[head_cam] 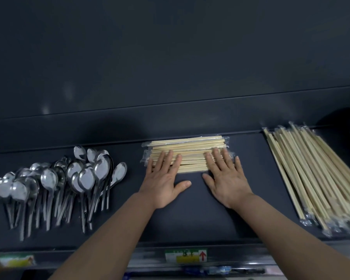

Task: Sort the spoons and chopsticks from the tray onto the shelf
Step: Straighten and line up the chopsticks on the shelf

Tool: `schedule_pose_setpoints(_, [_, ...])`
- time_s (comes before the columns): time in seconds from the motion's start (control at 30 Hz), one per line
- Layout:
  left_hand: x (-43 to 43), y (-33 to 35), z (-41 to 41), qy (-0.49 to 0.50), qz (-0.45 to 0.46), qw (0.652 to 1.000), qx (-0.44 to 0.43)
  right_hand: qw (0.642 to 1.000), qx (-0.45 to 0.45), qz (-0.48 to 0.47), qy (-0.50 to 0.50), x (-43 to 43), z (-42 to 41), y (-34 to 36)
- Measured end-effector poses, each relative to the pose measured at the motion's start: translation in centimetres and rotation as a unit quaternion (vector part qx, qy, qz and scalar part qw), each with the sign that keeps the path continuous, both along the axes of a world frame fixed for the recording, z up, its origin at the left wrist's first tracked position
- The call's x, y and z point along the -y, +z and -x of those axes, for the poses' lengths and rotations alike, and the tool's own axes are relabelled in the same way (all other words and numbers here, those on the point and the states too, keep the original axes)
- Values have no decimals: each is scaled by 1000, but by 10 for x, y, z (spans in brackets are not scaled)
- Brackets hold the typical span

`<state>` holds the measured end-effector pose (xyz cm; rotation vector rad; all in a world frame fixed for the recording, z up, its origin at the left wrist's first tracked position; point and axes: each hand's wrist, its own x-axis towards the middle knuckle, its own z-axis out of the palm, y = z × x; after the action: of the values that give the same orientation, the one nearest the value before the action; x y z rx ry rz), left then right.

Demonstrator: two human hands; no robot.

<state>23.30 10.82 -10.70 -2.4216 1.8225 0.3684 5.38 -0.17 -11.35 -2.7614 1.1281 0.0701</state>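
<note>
Pressing chopsticks (192,156) above red-arrow label (186,256)

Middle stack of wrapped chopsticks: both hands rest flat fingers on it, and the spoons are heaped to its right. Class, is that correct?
No. The head view shows the spoons heaped to the left of the middle stack of wrapped chopsticks; a second chopstick pile lies to its right. The left hand and right hand do rest flat fingers on it.

— Where are the spoons (55,178)?
— Steel, heaped at the left of the shelf (190,209), bowls toward the back.
— What else?
— Wrapped bamboo: a neat chopstick stack (190,150) lying crosswise mid-shelf, and a longer chopstick bundle (311,178) fanned lengthwise at the right.
</note>
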Motion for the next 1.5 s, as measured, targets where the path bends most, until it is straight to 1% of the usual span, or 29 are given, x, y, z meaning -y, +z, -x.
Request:
schedule_pose_setpoints(0.1, [6,2,-8,-9,0,1000,1,1000,19,10,0,0,-1,0])
schedule_pose_setpoints(0.2, [3,0,-5,-2,24,999,22,993,95,61,-19,-4,3,-2])
schedule_pose_setpoints(0.3, [-1,-1,3,-21,33,999,18,990,128,62,-19,-2,2,-4])
schedule_pose_setpoints(0.47, [3,-3,0,-37,3,999,14,992,109,39,-39,9,-10,-1])
schedule_pose_setpoints(0.57, [10,-1,-3,-30,-1,999,11,994,95,33,-46,15,-15,0])
schedule_pose_setpoints(0.67, [12,2,5,-25,7,1000,-6,993,106,23,-43,14,-8,4])
schedule_pose_setpoints(0.73, [16,4,17,-32,50,998,-21,993,110,29,-32,12,6,7])
schedule_pose_setpoints(0.8, [26,6,32,-39,121,991,-39,992,108,55,-30,12,28,8])
schedule_pose_setpoints(0.9, [49,12,64,-50,218,973,-58,984,122,116,-54,24,71,16])
schedule_pose_setpoints(0.97, [69,17,92,-68,253,964,-53,979,116,138,-90,35,104,23])
schedule_pose_setpoints(1.03, [90,25,123,-70,240,965,-78,975,100,146,-134,46,134,31])
schedule_pose_setpoints(1.07, [100,28,139,-56,223,967,-112,973,94,142,-157,51,149,34])
schedule_pose_setpoints(1.17, [132,33,179,20,162,961,-224,968,84,133,-197,65,183,38])
schedule_pose_setpoints(1.23, [150,37,203,79,138,951,-264,967,83,122,-206,75,201,38])
schedule_pose_setpoints(1.3, [166,43,223,120,114,948,-271,973,90,104,-187,83,214,34])
schedule_pose_setpoints(1.37, [177,51,242,161,79,950,-256,976,123,72,-163,87,223,32])
schedule_pose_setpoints(1.43, [187,56,255,177,60,958,-217,978,145,51,-143,91,229,31])
schedule_pose_setpoints(1.5, [195,58,261,179,62,962,-197,977,155,54,-133,94,232,30])
